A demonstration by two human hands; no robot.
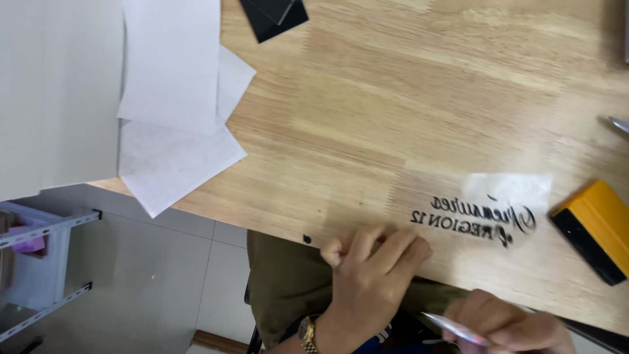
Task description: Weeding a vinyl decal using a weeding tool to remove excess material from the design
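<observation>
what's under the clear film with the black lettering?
Wooden table shows through the clear film. Left hand rests at its near edge; anything beneath the fingers is hidden.

The pale wooden table (406,98) showed a smooth, matt grain. A clear glossy film sheet with black lettering (504,196) lay on it, beside a yellow-and-black plastic block (599,226). Matt white paper sheets (173,72) looked slightly fibrous. A slim shiny metal tool (455,329) gleamed.

My left hand (373,275) is resting palm down, fingers stretched forward and a bit curled, gold watch on the wrist. My right hand (508,324) sits low at the frame edge, probably pinching a thin tool, kinda blurry.
</observation>
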